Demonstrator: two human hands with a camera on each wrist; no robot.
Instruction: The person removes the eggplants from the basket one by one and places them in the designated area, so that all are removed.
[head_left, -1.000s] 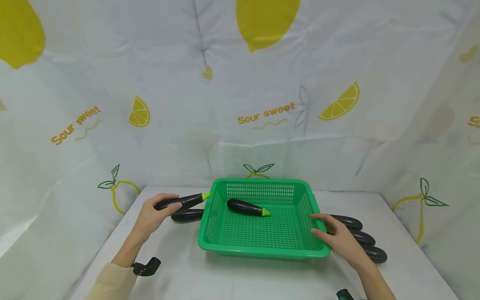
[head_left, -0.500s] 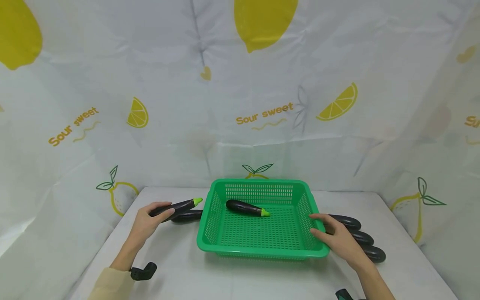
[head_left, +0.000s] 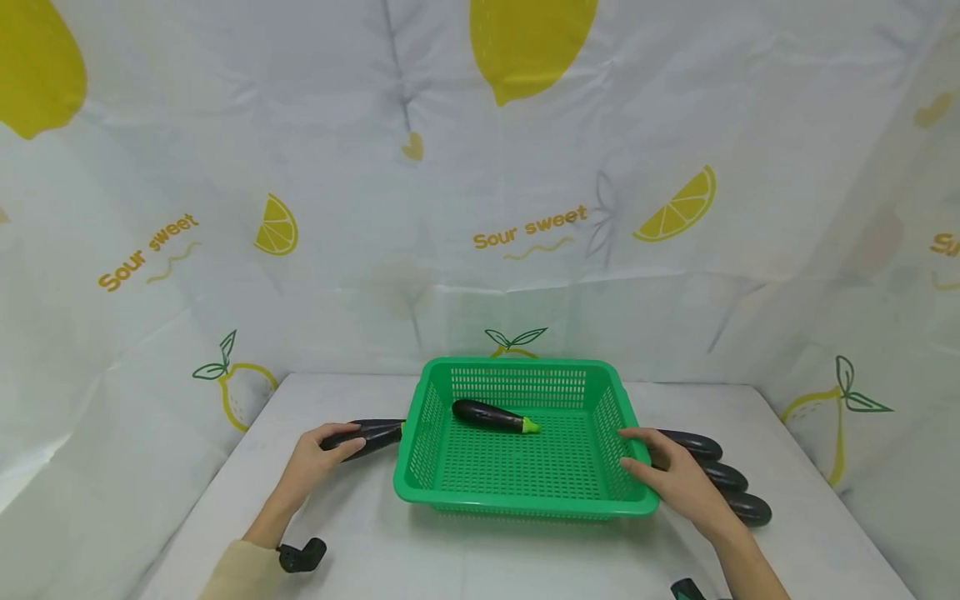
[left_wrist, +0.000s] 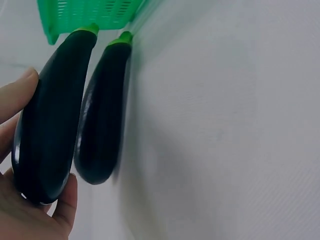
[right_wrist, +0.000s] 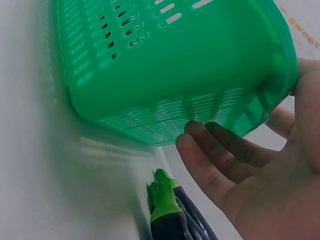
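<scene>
My left hand [head_left: 313, 461] holds an eggplant [left_wrist: 52, 115] by its thick end, left of the green plastic basket [head_left: 517, 504]. Its green stem points at the basket wall. Close beside it a second eggplant [left_wrist: 105, 117] lies on the table, mostly covered by the held one in the head view. Inside the basket, toward the back left, rests another eggplant [head_left: 487, 416]. With my right hand [head_left: 675, 479] I grip the basket's right rim; thumb and a finger reach over it. In the right wrist view, other fingers [right_wrist: 207, 167] lie along the outer wall.
Three eggplants lie in a row on the table right of the basket, the nearest eggplant [head_left: 748, 507] partly behind my right wrist. A white table [head_left: 465, 558] carries everything. Behind it hangs a lemon-printed curtain [head_left: 360, 275].
The eggplant in my left hand first moved back left and away from the basket, then down and right, beside the lying one. My right hand and the basket have stayed put.
</scene>
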